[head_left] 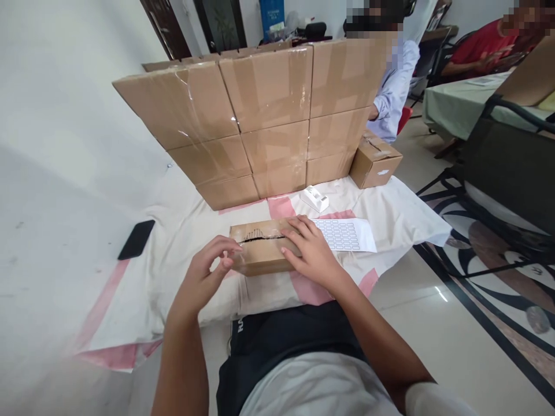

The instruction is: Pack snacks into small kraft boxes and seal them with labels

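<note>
A small brown cardboard box (264, 258) lies on the cloth-covered table in front of me, with a dark open slit along its top and clear tape over it. My right hand (310, 248) rests on the right part of the box, its fingers spread and lying over the top. At the left end of the box is my left hand (210, 268), its thumb and fingers curled together near the upper corner. Whatever is between those fingertips is too small to make out. Partly under my right hand's side lies a white printed sheet (347, 234) with rows of small rounded frames.
Behind the box stands a wall of taped cardboard boxes (277, 110). A white plastic device (315, 199) sits before it, and another closed box (375, 160) at its right end. A black phone (136, 239) lies at left. Two people sit beyond; a dark chair (503, 167) stands right.
</note>
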Motion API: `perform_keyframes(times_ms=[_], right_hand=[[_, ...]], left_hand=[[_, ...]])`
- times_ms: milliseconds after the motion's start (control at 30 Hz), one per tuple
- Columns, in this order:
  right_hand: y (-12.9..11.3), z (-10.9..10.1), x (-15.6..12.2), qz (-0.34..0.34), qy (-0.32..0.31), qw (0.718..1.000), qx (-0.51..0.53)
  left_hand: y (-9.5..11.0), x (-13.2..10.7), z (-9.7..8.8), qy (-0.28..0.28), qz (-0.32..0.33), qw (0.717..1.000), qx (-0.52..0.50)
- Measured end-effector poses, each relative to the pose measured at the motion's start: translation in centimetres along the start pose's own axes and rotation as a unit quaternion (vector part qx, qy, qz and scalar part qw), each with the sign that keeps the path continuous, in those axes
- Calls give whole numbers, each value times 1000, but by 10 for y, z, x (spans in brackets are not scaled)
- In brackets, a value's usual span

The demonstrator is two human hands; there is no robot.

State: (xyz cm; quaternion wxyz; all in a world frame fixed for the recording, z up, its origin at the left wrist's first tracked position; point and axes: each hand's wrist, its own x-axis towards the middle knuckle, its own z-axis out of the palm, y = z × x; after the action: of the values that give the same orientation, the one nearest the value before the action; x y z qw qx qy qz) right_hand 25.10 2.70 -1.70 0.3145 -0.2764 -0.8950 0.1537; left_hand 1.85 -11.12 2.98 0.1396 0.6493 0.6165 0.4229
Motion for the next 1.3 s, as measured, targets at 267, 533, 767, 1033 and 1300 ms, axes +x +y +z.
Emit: perform_keyframes(times_ms=[267,533,767,1033,1300], right_hand=[[4,2,-2,4,13,1000,23],[5,4,-1,6,21,999,30],[5,3,1,6,16,999,35],[6,4,0,11,17,999,34],[3,3,0,26,11,999,32]], left_hand=[[-23,19,-17,-80,-68,993,55],[-43,22,-13,-89,-74,990,87],[-57,20,-9,-72,-92,984,137],[-72,31,9,-29,-209,976,-50],[-81,31,27,81,-225,964,-113]])
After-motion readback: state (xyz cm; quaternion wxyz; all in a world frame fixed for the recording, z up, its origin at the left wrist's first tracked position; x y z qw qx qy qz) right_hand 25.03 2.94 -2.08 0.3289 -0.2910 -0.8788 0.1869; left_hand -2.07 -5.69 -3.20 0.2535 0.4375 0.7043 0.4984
